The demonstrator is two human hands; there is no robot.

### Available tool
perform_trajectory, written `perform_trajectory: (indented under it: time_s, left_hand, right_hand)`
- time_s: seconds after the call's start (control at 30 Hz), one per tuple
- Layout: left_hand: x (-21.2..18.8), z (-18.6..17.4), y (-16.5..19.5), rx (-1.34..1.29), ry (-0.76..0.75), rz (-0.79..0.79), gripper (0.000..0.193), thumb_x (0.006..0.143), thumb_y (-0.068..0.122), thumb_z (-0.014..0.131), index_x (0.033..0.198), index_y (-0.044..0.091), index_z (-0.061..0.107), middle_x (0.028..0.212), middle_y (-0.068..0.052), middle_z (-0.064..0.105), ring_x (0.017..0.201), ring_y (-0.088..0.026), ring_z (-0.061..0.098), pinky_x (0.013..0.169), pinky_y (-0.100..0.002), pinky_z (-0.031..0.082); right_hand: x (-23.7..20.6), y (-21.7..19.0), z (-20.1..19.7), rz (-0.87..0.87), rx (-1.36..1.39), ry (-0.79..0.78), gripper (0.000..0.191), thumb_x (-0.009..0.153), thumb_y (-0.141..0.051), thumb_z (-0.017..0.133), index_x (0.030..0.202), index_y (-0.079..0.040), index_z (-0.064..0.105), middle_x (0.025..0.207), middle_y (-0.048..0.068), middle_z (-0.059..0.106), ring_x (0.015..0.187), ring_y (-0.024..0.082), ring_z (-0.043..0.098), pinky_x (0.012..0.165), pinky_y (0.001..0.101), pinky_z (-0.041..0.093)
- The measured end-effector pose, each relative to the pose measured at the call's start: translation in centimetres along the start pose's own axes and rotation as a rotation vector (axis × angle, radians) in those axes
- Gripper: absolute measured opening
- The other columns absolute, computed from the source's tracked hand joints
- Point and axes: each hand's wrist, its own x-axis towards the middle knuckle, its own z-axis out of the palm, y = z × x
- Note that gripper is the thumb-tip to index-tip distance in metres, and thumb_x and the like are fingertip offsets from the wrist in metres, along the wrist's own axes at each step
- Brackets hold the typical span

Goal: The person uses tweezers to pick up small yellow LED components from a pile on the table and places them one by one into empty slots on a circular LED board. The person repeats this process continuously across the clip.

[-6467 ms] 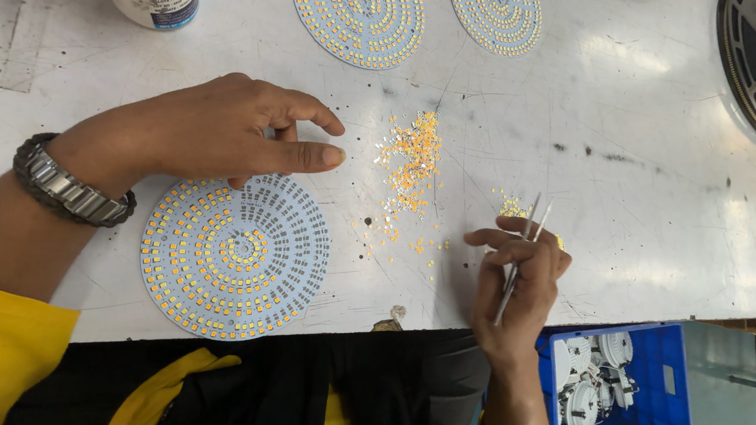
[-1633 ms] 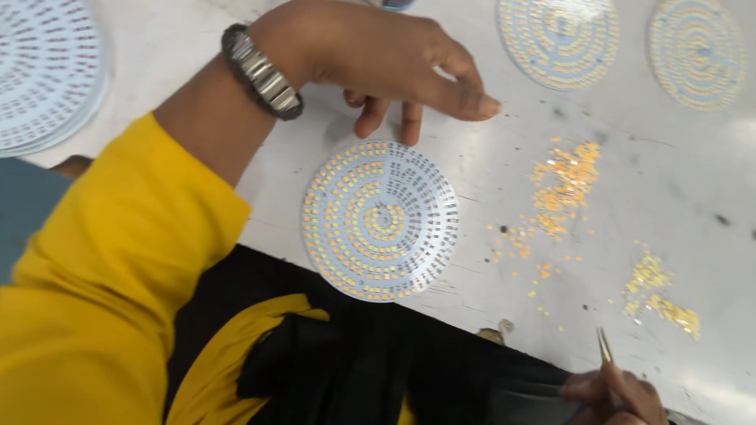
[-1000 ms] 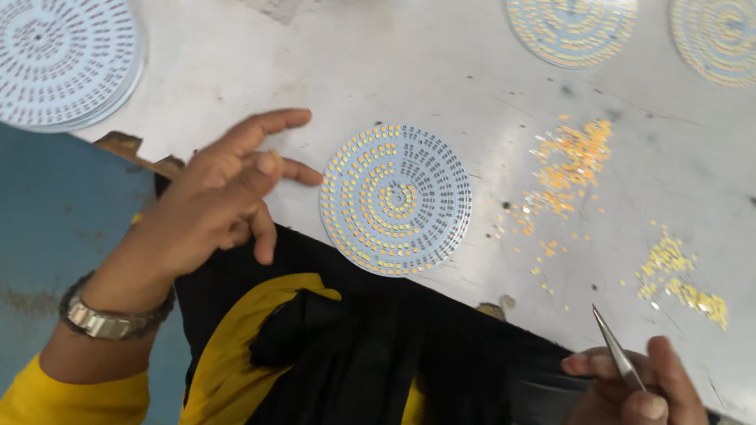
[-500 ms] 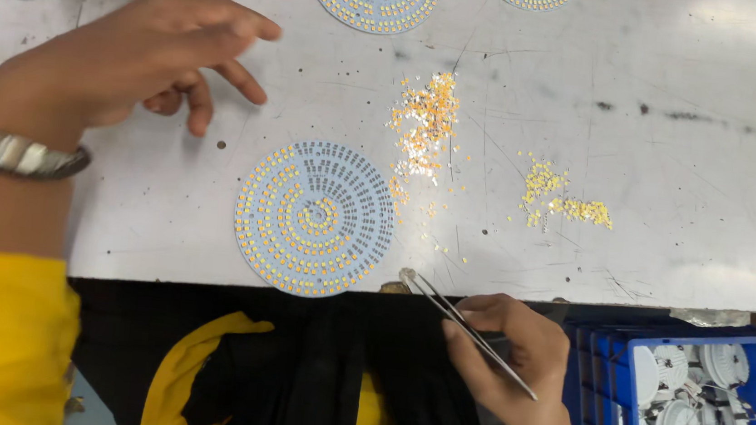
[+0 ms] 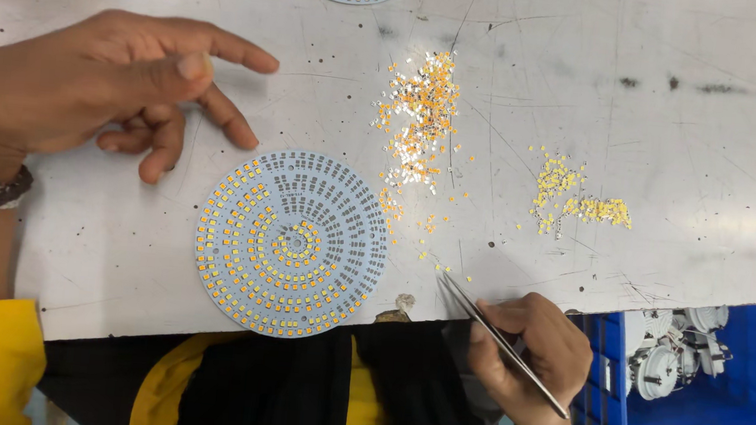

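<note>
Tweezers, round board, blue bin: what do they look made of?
Tweezers in the right hand: probably steel, thin and silvery with a bright glint. Round board: looks like a pale, matte-coated circuit disc, possibly metal-backed, with rings of small yellow chips and bare grey pads. Blue bin: likely moulded plastic, uniform colour with a soft sheen. The left hand hovers above the board.
</note>
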Motion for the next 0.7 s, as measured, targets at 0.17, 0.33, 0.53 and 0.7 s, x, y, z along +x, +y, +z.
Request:
perform_trajectory:
  time_s: [0.17, 0.33, 0.53, 0.7]
  left_hand:
    - [0.3, -0.1, -0.4, 0.032, -0.004, -0.097, 0.07, 0.096, 0.049, 0.048, 0.15, 0.005, 0.051, 0.08, -0.028, 0.074, 0.044, -0.021, 0.07, 0.027, -0.022, 0.033]
    - [0.5, 0.2, 0.3, 0.021, -0.069, 0.029, 0.069, 0.096, 0.052, 0.045, 0.145, 0.004, 0.048, 0.099, -0.021, 0.074, 0.034, -0.011, 0.067, 0.024, -0.017, 0.037]
    - [0.6, 0.5, 0.7, 0.004, -0.064, -0.039, 0.066, 0.094, 0.05, 0.043, 0.144, 0.007, 0.051, 0.099, -0.023, 0.074, 0.034, -0.012, 0.067, 0.025, -0.017, 0.036]
    - [0.6, 0.4, 0.4, -0.002, -0.082, -0.012, 0.067, 0.095, 0.051, 0.044, 0.145, 0.007, 0.049, 0.1, -0.023, 0.074, 0.035, -0.011, 0.067, 0.025, -0.016, 0.036]
  right_hand:
    - [0.2, 0.1, 0.0, -0.035, 0.049, -0.032, 0.02, 0.08, -0.016, 0.079, 0.082, -0.001, 0.066, 0.074, 0.009, 0.07, 0.059, 0.015, 0.064, 0.054, 0.0244, 0.044]
    - [0.4, 0.2, -0.2, -0.064, 0.06, -0.056, 0.019, 0.08, -0.015, 0.079, 0.084, -0.001, 0.068, 0.075, 0.009, 0.07, 0.06, 0.015, 0.065, 0.055, 0.0245, 0.045]
    - [0.5, 0.4, -0.3, -0.059, 0.087, -0.041, 0.018, 0.08, -0.013, 0.079, 0.084, 0.0, 0.067, 0.076, 0.009, 0.071, 0.059, 0.013, 0.064, 0.053, 0.0241, 0.044]
    - [0.7, 0.3, -0.3, -0.082, 0.078, -0.083, 0.018, 0.077, -0.013, 0.081, 0.083, 0.0, 0.07, 0.073, 0.008, 0.071, 0.057, 0.013, 0.064, 0.051, 0.0245, 0.045]
